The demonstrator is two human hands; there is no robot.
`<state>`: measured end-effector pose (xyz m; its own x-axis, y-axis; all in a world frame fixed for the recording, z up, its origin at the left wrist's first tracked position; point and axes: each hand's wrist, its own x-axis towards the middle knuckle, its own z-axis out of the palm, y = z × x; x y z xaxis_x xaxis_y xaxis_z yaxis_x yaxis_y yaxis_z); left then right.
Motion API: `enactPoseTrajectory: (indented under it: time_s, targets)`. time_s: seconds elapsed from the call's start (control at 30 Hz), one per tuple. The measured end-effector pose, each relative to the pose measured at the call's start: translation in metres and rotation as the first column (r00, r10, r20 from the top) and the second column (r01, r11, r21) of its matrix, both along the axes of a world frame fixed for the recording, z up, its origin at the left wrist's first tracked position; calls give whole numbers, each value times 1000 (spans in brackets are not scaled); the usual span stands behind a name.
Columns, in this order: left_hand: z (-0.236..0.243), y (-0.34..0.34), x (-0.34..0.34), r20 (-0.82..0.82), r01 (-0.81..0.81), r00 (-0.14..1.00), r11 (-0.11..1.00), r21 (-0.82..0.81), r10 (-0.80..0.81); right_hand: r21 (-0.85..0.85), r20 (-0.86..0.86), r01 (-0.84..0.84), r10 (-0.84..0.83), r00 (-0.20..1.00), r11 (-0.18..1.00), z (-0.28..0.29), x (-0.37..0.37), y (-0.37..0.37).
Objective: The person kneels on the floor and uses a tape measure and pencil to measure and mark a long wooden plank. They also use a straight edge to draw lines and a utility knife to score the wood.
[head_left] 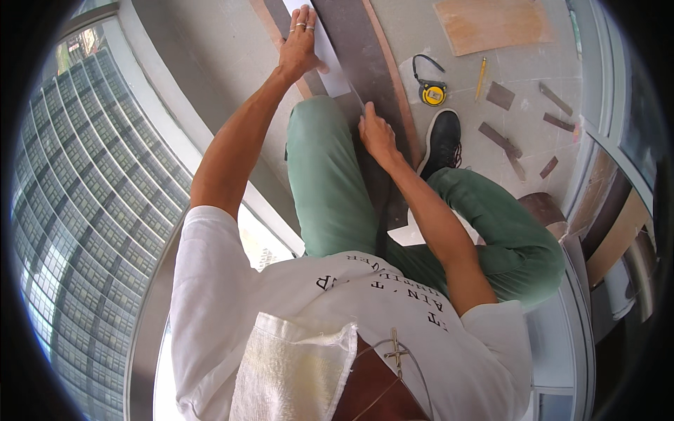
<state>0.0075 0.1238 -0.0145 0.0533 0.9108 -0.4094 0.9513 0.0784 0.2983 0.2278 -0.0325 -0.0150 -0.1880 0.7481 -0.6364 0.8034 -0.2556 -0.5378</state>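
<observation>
My left hand (302,45) lies flat with fingers stretched, pressing on a white straight strip (333,74). The strip rests lengthwise on a long dark brown sheet (385,77) with reddish-brown edges on the floor. My right hand (378,132) is closed around a slim tool that looks like a utility knife (361,105). Its thin tip points away from me, beside the strip's right edge near the close end. Most of its handle is hidden by my fingers. My left knee covers part of the sheet.
Right of the sheet lie a yellow and black tape measure (432,93), a yellow pencil (481,78) and several dark offcuts (500,96). A tan board (495,27) is at the far right. My dark shoe (442,140) stands beside the sheet. A window frame (165,88) runs along the left.
</observation>
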Motion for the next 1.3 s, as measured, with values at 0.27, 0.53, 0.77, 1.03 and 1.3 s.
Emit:
enactPoseTrajectory:
  time_s: [0.27,0.53,0.77,1.03,1.3]
  targets:
    - [-5,4,-4,22,14,1000,1000,4,-14,113,-37,35,-31,999,993,12,-23,98]
    - [-22,1,-8,31,36,999,997,72,-38,148,-106,52,-36,994,988,-13,-119,226]
    - [-10,-1,-1,-20,9,1000,1000,10,-8,15,-68,-30,30,997,999,4,-57,120]
    - [-25,4,-8,67,17,997,996,84,-23,59,-9,59,-59,998,996,9,-6,35]
    - [-8,7,-4,57,34,998,999,40,-36,186,-34,29,-23,999,982,-18,-113,221]
